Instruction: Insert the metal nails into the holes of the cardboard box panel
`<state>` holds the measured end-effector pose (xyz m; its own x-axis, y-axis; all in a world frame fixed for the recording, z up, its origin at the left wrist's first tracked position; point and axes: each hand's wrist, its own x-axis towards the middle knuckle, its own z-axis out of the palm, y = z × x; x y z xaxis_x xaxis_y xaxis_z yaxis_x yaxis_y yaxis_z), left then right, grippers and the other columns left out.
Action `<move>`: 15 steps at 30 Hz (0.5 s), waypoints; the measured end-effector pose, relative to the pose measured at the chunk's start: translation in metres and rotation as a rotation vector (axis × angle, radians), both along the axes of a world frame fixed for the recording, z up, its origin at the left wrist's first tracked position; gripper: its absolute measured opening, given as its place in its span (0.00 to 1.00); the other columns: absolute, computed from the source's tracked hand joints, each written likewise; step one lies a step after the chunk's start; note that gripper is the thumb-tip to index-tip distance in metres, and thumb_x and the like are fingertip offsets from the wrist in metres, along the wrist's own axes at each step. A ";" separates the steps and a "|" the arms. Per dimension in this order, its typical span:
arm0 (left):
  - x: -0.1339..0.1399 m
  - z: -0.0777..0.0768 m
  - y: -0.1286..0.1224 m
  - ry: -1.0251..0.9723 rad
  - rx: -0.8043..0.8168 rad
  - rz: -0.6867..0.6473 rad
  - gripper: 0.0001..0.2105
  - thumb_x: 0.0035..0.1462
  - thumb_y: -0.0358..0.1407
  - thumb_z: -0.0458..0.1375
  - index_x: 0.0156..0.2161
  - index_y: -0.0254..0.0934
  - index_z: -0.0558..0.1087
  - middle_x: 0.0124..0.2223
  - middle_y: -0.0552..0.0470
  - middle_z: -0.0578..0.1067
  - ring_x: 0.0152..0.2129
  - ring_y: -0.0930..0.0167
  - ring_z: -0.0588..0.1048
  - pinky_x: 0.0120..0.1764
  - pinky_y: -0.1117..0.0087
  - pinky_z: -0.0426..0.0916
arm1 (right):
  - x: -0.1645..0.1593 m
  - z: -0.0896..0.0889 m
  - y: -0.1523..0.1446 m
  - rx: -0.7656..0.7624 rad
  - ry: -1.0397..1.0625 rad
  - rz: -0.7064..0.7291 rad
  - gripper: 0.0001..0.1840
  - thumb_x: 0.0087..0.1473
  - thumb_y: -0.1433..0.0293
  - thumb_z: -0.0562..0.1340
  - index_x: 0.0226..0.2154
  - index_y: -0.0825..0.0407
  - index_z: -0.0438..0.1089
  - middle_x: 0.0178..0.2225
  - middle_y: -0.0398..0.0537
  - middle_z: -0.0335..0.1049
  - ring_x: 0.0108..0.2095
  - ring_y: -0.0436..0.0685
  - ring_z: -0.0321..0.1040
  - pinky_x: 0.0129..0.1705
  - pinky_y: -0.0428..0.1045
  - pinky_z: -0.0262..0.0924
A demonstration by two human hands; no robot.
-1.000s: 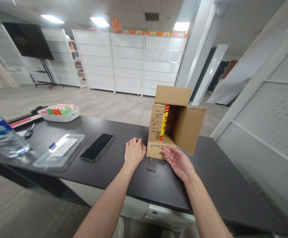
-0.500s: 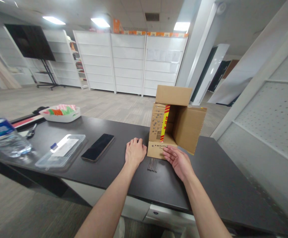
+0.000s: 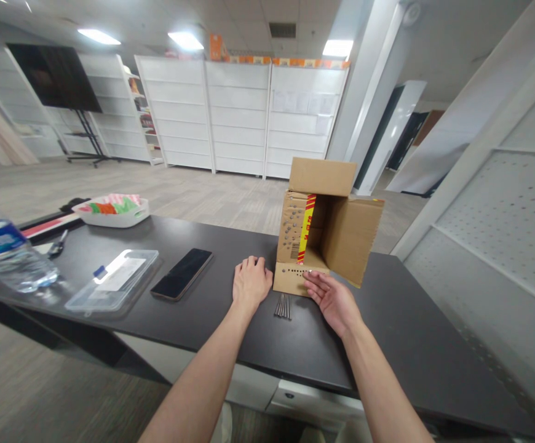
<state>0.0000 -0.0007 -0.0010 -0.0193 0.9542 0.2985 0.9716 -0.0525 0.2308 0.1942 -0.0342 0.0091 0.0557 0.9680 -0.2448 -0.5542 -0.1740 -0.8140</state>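
Note:
A cardboard box (image 3: pixel 344 237) stands on the dark table with its opening towards me and its flaps folded out. Its low front flap (image 3: pixel 290 285) has a row of small holes, with one round metal head at the left end. At the right end of that row are the fingertips of my right hand (image 3: pixel 334 301), palm turned left; whatever is pinched there is hidden. My left hand (image 3: pixel 251 282) lies palm down on the table just left of the box, fingers loosely bent and holding nothing. Several metal screws or nails (image 3: pixel 283 306) lie bunched before the flap.
Round metal heads dot the left flap (image 3: pixel 289 227), beside yellow-red tape. Leftward on the table (image 3: pixel 179 332) lie a phone (image 3: pixel 182 274), a clear plastic case (image 3: pixel 115 282), a water bottle (image 3: pixel 13 255) and a white basket (image 3: pixel 115 218) of colourful items. A perforated panel (image 3: pixel 502 246) stands at right.
My right hand has shifted very slightly right along the front flap. The left hand, the box and the loose metal pieces have stayed where they were.

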 end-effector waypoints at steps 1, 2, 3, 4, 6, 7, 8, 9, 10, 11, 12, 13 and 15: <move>0.000 0.000 0.000 0.002 0.002 0.001 0.14 0.62 0.35 0.49 0.49 0.38 0.73 0.50 0.43 0.73 0.49 0.61 0.70 0.52 0.60 0.61 | 0.000 0.000 0.000 0.002 0.000 0.000 0.04 0.53 0.74 0.64 0.33 0.55 0.76 0.37 0.53 0.81 0.32 0.53 0.79 0.32 0.43 0.72; 0.000 0.000 0.000 0.004 0.004 0.001 0.14 0.62 0.35 0.49 0.49 0.38 0.73 0.50 0.43 0.74 0.49 0.62 0.70 0.52 0.60 0.61 | 0.000 0.000 0.000 0.004 0.001 -0.002 0.04 0.53 0.74 0.65 0.34 0.54 0.75 0.37 0.53 0.81 0.32 0.53 0.79 0.31 0.43 0.72; 0.000 0.000 0.000 0.004 0.006 0.000 0.14 0.62 0.35 0.49 0.49 0.39 0.73 0.50 0.44 0.74 0.49 0.62 0.70 0.52 0.60 0.61 | 0.000 0.000 0.000 0.008 0.002 -0.006 0.05 0.53 0.73 0.65 0.35 0.54 0.75 0.37 0.54 0.81 0.32 0.54 0.79 0.31 0.44 0.72; 0.000 0.000 0.000 0.004 0.008 -0.002 0.14 0.62 0.35 0.49 0.49 0.39 0.73 0.50 0.44 0.73 0.49 0.62 0.70 0.52 0.60 0.61 | 0.000 0.000 0.000 0.014 0.002 -0.012 0.06 0.53 0.73 0.65 0.36 0.54 0.74 0.37 0.54 0.81 0.31 0.54 0.79 0.31 0.44 0.72; 0.000 0.000 -0.001 0.000 0.009 -0.004 0.14 0.63 0.35 0.49 0.49 0.39 0.73 0.51 0.43 0.73 0.49 0.62 0.70 0.52 0.60 0.61 | 0.000 0.002 -0.001 0.024 -0.004 -0.019 0.08 0.52 0.73 0.66 0.38 0.53 0.73 0.36 0.53 0.81 0.31 0.54 0.79 0.31 0.44 0.72; 0.000 0.000 -0.001 -0.001 0.008 -0.004 0.14 0.63 0.35 0.49 0.49 0.39 0.73 0.51 0.43 0.73 0.49 0.62 0.69 0.52 0.60 0.61 | -0.001 0.003 -0.001 0.024 -0.010 -0.017 0.10 0.51 0.73 0.67 0.39 0.53 0.73 0.35 0.53 0.81 0.31 0.55 0.79 0.31 0.45 0.72; 0.000 0.000 -0.001 -0.001 0.008 -0.003 0.14 0.63 0.35 0.49 0.49 0.39 0.73 0.51 0.43 0.73 0.49 0.62 0.69 0.52 0.60 0.61 | -0.001 0.003 -0.002 0.023 -0.014 -0.011 0.11 0.50 0.74 0.67 0.40 0.53 0.72 0.36 0.53 0.81 0.32 0.55 0.79 0.32 0.45 0.72; 0.000 0.000 -0.001 0.001 0.009 -0.003 0.14 0.63 0.35 0.49 0.49 0.39 0.73 0.51 0.43 0.73 0.49 0.62 0.69 0.52 0.60 0.61 | -0.002 0.004 -0.002 0.023 -0.015 -0.002 0.13 0.50 0.73 0.68 0.41 0.53 0.72 0.36 0.53 0.81 0.32 0.56 0.79 0.33 0.45 0.72; 0.000 0.000 -0.001 0.002 0.012 -0.003 0.14 0.63 0.35 0.49 0.49 0.39 0.73 0.51 0.43 0.73 0.49 0.62 0.69 0.52 0.60 0.61 | -0.003 0.005 -0.003 0.023 -0.010 0.011 0.14 0.50 0.73 0.68 0.43 0.54 0.72 0.37 0.54 0.81 0.33 0.56 0.79 0.33 0.46 0.73; 0.000 0.000 -0.001 0.004 0.016 -0.005 0.14 0.63 0.35 0.49 0.49 0.39 0.73 0.51 0.43 0.73 0.49 0.62 0.69 0.52 0.60 0.61 | -0.004 0.006 -0.003 0.023 -0.001 0.024 0.15 0.51 0.73 0.67 0.43 0.54 0.72 0.38 0.54 0.81 0.34 0.56 0.79 0.34 0.46 0.73; 0.000 0.000 -0.001 0.005 0.018 -0.006 0.14 0.63 0.35 0.49 0.49 0.39 0.73 0.50 0.43 0.73 0.49 0.62 0.69 0.52 0.60 0.61 | -0.004 0.007 -0.004 0.022 0.008 0.039 0.14 0.52 0.73 0.67 0.44 0.54 0.73 0.40 0.54 0.81 0.34 0.56 0.79 0.35 0.46 0.73; 0.000 0.000 -0.001 0.006 0.020 -0.008 0.14 0.63 0.35 0.49 0.49 0.38 0.73 0.50 0.43 0.73 0.49 0.61 0.70 0.52 0.60 0.61 | -0.005 0.008 -0.004 0.019 0.017 0.054 0.13 0.53 0.73 0.66 0.43 0.54 0.73 0.41 0.53 0.81 0.34 0.56 0.79 0.35 0.46 0.73; 0.000 -0.001 0.000 0.006 0.018 -0.008 0.14 0.63 0.35 0.49 0.49 0.38 0.73 0.50 0.43 0.73 0.49 0.61 0.70 0.52 0.60 0.61 | -0.006 0.010 -0.005 0.012 0.022 0.076 0.12 0.53 0.73 0.66 0.42 0.54 0.74 0.42 0.52 0.80 0.35 0.55 0.79 0.35 0.46 0.73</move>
<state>0.0000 -0.0010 -0.0019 -0.0104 0.9489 0.3154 0.9724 -0.0639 0.2243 0.1885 -0.0390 0.0190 -0.0234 0.9722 -0.2331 -0.5577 -0.2062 -0.8040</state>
